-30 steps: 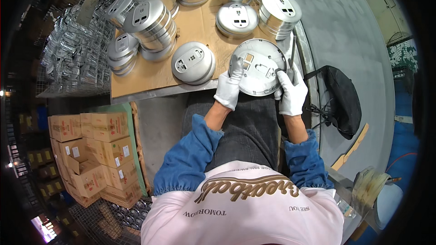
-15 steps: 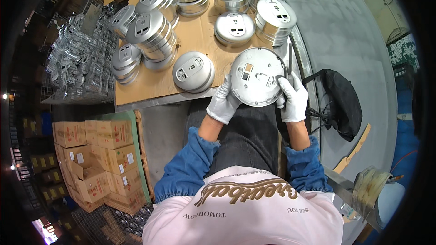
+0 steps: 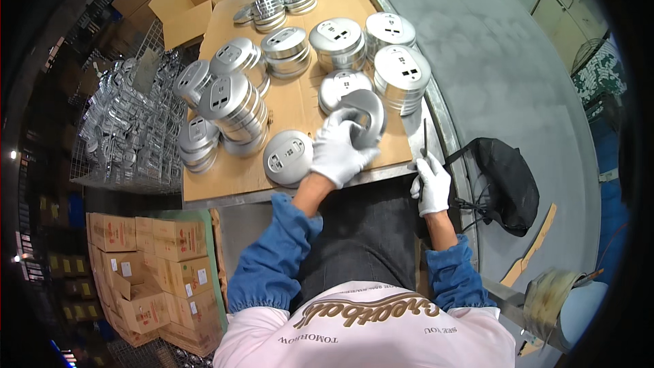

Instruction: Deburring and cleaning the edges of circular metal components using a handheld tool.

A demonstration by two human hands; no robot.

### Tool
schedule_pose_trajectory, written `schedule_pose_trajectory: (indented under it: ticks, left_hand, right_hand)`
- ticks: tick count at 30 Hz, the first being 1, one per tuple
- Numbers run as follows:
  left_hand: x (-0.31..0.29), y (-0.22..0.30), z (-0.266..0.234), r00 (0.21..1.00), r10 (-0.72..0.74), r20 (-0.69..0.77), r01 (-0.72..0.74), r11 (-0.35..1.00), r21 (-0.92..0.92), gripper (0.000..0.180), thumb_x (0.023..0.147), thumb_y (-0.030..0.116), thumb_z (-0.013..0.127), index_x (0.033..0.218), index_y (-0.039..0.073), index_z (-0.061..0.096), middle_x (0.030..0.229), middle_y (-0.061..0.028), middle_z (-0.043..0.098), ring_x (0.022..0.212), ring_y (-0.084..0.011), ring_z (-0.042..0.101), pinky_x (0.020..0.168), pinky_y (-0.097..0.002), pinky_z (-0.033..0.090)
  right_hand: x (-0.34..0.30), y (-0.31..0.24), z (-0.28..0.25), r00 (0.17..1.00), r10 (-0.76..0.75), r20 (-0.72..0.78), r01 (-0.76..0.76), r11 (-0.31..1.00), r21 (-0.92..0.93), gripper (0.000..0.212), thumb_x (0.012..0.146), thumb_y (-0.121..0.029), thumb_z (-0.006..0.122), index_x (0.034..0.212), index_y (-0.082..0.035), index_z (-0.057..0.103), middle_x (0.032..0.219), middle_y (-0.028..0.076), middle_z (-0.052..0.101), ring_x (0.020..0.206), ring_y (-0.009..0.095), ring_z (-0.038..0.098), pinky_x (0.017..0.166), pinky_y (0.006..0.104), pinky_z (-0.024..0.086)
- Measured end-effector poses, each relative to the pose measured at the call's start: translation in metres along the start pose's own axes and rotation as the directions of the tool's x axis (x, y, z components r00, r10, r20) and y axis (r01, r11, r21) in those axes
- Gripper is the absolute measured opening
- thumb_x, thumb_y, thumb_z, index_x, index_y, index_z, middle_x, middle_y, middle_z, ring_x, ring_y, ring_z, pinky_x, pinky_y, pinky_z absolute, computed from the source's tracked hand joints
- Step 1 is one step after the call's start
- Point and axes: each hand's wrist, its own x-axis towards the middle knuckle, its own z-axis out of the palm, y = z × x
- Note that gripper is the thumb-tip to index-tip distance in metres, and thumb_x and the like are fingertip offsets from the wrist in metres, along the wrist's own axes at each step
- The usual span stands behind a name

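Note:
My left hand [image 3: 338,148], in a white glove, grips a round silver metal cover [image 3: 371,114] by its edge. The cover is tilted and blurred by motion, just in front of a short stack of similar covers [image 3: 338,87]. My right hand [image 3: 433,184], gloved too, is closed around a thin dark rod-like tool [image 3: 425,138] that points away from me; its exact kind is not clear. Beside my left hand, another round silver cover [image 3: 286,157] lies near the table's front edge.
Stacks of silver covers [image 3: 235,105] stand on the cardboard-topped table [image 3: 225,180]. A black bag [image 3: 507,180] lies on the grey surface to the right. To the left are a wire basket of metal parts [image 3: 119,126] and stacked cartons [image 3: 177,238]. A blurred person shows at the far end.
The cover has left my right hand and moved forward over the table in my left, tilting up from its inner face. My right hand keeps the tool at the table's edge. The view has shifted.

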Motion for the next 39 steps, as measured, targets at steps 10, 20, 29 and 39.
schedule_pose_trajectory:
  ticks: [10, 20, 29, 39]
  left_hand:
    - [0.097, -0.043, 0.031, 0.995, 0.025, 0.099, -0.075, 0.83, 0.553, 0.053, 0.061, 0.028, 0.073, 0.103, 0.001, 0.059, 0.107, -0.0186, 0.058, 0.102, -0.0347, 0.054, 0.089, -0.0415, 0.042]
    - [0.106, -0.072, 0.056, 0.996, 0.062, 0.07, -0.091, 0.82, 0.565, 0.042, 0.061, 0.024, 0.071, 0.097, 0.004, 0.063, 0.101, -0.0181, 0.06, 0.098, -0.0344, 0.055, 0.086, -0.0427, 0.042]
    - [0.066, -0.065, 0.038, 0.984, 0.094, 0.151, -0.163, 0.82, 0.548, 0.036, 0.072, 0.023, 0.067, 0.103, 0.007, 0.061, 0.119, -0.0135, 0.055, 0.104, -0.0326, 0.054, 0.089, -0.0425, 0.042]
    - [-0.062, -0.121, -0.044, 0.833, -0.32, -0.451, 0.46, 0.854, 0.243, 0.041, 0.078, 0.031, 0.066, 0.109, 0.004, 0.062, 0.123, -0.0146, 0.052, 0.115, -0.0309, 0.048, 0.098, -0.0391, 0.038]
  right_hand:
    - [-0.012, 0.015, -0.01, 0.998, 0.046, 0.031, -0.045, 0.998, -0.04, 0.042, 0.09, -0.014, 0.053, 0.126, 0.004, 0.046, 0.075, 0.009, 0.061, 0.036, 0.008, 0.042, 0.033, 0.0211, 0.032]
    - [-0.014, 0.022, -0.01, 0.995, 0.089, 0.048, -0.087, 0.995, -0.051, 0.039, 0.089, -0.014, 0.054, 0.123, 0.004, 0.05, 0.074, 0.01, 0.061, 0.037, 0.008, 0.044, 0.034, 0.0208, 0.034]
    - [-0.021, 0.03, -0.007, 0.99, 0.104, 0.091, -0.099, 0.994, -0.054, 0.04, 0.088, -0.014, 0.055, 0.123, 0.004, 0.049, 0.073, 0.009, 0.061, 0.037, 0.007, 0.044, 0.034, 0.0204, 0.035]
    - [-0.025, 0.038, -0.003, 0.986, 0.136, 0.1, -0.127, 0.987, -0.097, 0.04, 0.089, -0.016, 0.055, 0.122, 0.005, 0.049, 0.072, 0.007, 0.06, 0.039, 0.006, 0.043, 0.035, 0.0196, 0.034]
